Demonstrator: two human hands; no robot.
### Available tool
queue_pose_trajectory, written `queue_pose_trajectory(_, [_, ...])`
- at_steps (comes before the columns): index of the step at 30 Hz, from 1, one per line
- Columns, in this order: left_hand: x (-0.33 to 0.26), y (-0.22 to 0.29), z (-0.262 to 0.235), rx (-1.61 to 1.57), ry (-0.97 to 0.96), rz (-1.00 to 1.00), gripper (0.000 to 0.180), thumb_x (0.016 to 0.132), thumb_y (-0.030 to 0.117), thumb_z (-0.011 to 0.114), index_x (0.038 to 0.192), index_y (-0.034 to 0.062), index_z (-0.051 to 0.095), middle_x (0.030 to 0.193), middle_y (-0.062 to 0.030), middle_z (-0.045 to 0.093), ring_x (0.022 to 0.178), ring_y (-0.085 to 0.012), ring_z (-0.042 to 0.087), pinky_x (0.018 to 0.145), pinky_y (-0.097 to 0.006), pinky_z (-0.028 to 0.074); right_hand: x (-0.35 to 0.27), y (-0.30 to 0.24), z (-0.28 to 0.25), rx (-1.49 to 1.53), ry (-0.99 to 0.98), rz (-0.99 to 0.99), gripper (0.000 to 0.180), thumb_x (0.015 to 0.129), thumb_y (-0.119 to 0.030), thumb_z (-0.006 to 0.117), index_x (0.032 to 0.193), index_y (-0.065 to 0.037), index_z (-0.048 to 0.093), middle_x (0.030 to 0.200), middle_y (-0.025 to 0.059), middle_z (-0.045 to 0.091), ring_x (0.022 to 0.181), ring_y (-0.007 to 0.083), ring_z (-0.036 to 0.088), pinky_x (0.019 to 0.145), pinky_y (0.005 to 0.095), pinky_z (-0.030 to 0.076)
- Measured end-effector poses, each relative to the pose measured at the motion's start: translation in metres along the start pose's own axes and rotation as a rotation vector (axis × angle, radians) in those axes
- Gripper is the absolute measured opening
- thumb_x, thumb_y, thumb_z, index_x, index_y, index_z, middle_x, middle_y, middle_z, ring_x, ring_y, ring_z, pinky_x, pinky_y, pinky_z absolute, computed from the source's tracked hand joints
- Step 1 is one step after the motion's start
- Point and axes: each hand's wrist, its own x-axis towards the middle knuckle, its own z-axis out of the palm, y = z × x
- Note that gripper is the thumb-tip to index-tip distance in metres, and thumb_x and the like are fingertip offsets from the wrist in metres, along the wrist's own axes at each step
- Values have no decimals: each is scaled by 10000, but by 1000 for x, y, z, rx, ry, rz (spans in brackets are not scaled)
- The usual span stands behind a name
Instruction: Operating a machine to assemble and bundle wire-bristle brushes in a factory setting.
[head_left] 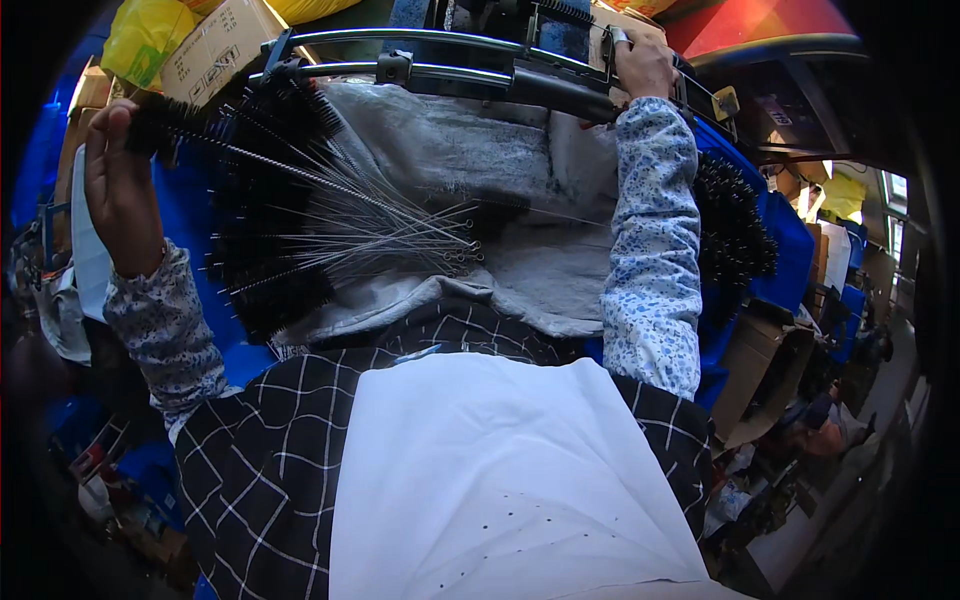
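Observation:
At the far left, my left hand (128, 205) is raised with its thumb and fingers closed at the black bristled end of a twisted-wire brush (330, 183). The wire of this brush slants down to the right over a pile of similar brushes (285, 245), whose looped wire ends meet near the middle of my lap. My right hand (645, 65) is closed over the right end of a machine (455, 75) with shiny metal rods. Its fingertips are partly hidden by the machine. A small whitish piece shows at one finger.
A grey cloth (450, 130) lies under the brushes. More black bristles (735, 220) stand in a blue bin (790, 250) at the right. A cardboard box (220, 50) and a yellow bag (145, 40) are at the back left. An open carton (760, 370) sits at the right.

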Motion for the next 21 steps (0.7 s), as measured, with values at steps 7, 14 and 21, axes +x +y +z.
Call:
queue_pose_trajectory(7, [8,-3,43,-46,-246,-46,288,856,266,427,1004,19,439,768,-65,559,624,-93,536,587,-202,421,6,48,-27,109,-215,-219,246,822,-281,388,996,-217,550,951,107,569,902,276,530,788,362,388])
queue_pose_trajectory(14, [4,-4,77,-116,-487,-127,223,869,226,401,972,30,426,753,-42,509,597,-79,497,553,-178,400,-107,-7,-94,556,-703,-499,361,848,-240,435,1149,-41,437,871,158,575,809,232,561,689,296,444])
queue_pose_trajectory(21, [-16,-12,103,50,-704,-116,295,867,284,379,1025,37,346,779,-76,531,578,-87,499,543,-190,417,-147,-122,-69,1257,-738,-325,340,866,-267,401,1108,-32,442,785,14,518,763,73,476,676,205,418])
